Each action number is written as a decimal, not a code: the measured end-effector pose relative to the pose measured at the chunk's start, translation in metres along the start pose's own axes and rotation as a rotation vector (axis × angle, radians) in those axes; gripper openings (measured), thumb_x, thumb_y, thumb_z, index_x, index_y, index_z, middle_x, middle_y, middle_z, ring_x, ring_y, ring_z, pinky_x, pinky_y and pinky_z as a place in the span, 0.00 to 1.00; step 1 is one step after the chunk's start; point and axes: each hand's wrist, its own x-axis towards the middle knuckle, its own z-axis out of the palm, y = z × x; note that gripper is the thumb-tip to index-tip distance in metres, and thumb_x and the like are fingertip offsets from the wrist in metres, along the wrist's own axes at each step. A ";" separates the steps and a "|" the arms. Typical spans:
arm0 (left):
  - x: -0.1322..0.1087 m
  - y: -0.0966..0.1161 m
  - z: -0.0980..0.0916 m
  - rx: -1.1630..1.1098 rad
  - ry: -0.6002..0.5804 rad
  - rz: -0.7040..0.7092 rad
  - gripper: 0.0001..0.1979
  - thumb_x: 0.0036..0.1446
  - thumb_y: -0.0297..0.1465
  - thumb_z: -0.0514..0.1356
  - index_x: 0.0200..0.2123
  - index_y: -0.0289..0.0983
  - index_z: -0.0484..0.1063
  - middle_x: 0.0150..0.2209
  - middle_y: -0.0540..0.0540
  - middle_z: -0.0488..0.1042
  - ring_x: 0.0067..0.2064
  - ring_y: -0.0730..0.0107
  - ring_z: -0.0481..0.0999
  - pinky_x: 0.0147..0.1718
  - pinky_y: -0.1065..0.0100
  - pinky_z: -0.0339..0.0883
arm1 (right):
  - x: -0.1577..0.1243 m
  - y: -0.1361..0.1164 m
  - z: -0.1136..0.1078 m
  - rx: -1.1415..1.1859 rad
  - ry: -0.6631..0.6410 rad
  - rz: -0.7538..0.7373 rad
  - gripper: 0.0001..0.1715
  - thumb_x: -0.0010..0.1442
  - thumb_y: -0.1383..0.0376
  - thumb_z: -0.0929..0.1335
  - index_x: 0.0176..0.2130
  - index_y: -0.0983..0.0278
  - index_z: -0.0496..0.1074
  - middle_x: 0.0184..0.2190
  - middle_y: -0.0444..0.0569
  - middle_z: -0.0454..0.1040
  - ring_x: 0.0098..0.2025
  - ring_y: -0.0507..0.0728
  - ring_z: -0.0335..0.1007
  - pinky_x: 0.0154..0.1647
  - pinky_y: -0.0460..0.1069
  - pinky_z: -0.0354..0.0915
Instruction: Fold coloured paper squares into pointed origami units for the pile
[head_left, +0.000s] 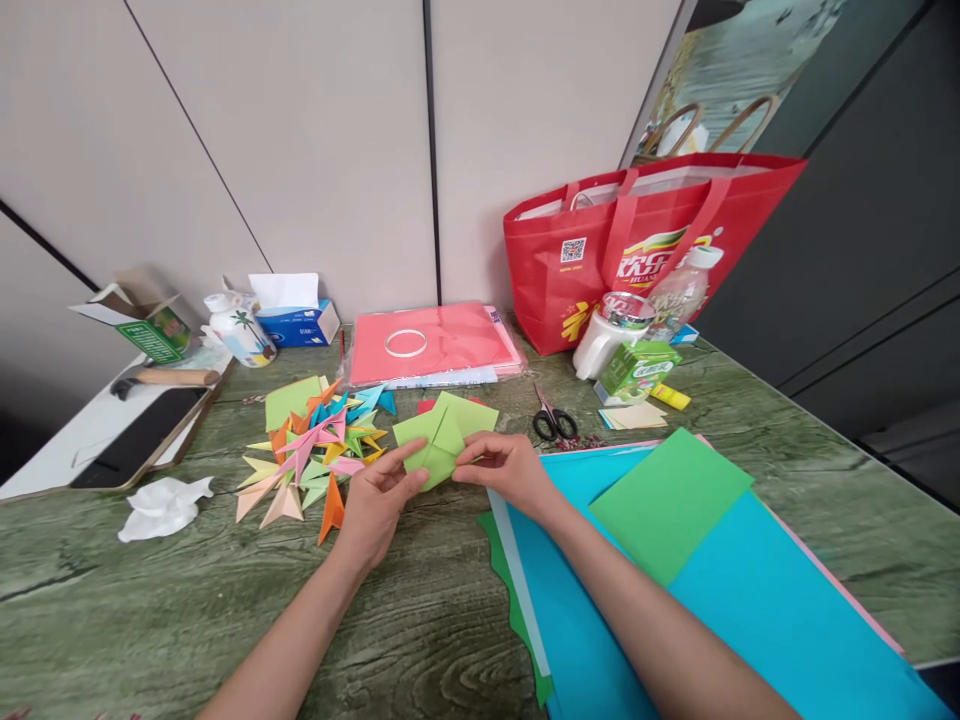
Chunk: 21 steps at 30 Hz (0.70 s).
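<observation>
Both hands hold a partly folded light green paper (444, 432) just above the green marbled table (187, 600). My left hand (379, 497) pinches its lower left edge with thumb and fingers. My right hand (504, 467) pinches its right side, fingers closed on a fold. Just left of my left hand lies a pile of several folded paper shapes (315, 452) in orange, pink, yellow, green and blue.
Large blue sheets (675, 620) with a green sheet (670, 500) on top lie at right. Scissors (553, 422), a red tote bag (637, 240), a pink paper stack (431, 345), a tissue box (296, 315), a crumpled tissue (161, 505) and a phone (139, 435) surround the work spot.
</observation>
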 end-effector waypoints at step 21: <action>-0.002 -0.003 0.002 0.025 -0.044 0.033 0.21 0.40 0.31 0.65 0.42 0.36 0.73 0.35 0.44 0.76 0.36 0.64 0.74 0.37 0.63 0.68 | -0.003 0.003 0.010 0.019 0.121 0.056 0.11 0.42 0.61 0.71 0.23 0.66 0.70 0.20 0.46 0.71 0.23 0.52 0.66 0.25 0.46 0.63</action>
